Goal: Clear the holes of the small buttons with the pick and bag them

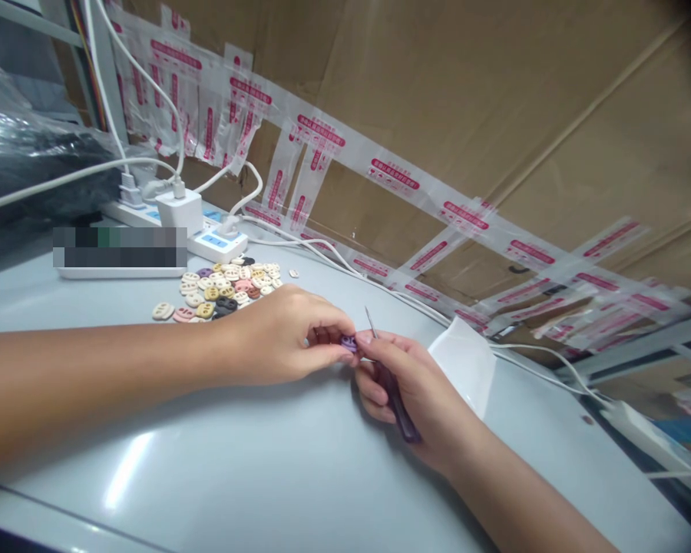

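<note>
Between the thumb and fingertips of my left hand (pixel 296 338) is a small purple piece (pixel 349 343) with dark openings, like a little face-shaped charm. My right hand (pixel 406 376) is closed around a thin pointed tool with a dark handle (pixel 400 407); its metal tip (pixel 371 321) points up and away. The right thumb and forefinger also meet the purple piece at its right side. Behind my left wrist lies a pile of similar small pieces (pixel 224 288) in cream, yellow, pink, black and brown. My left forearm hides part of that pile.
A white power strip (pixel 222 242) with a plugged-in adapter (pixel 178 211) stands at the back left, cables running along the wall. A white sheet (pixel 466 361) lies right of my right hand. Taped cardboard (pixel 438 100) walls the back. Black plastic wrapping (pixel 28 169) sits far left.
</note>
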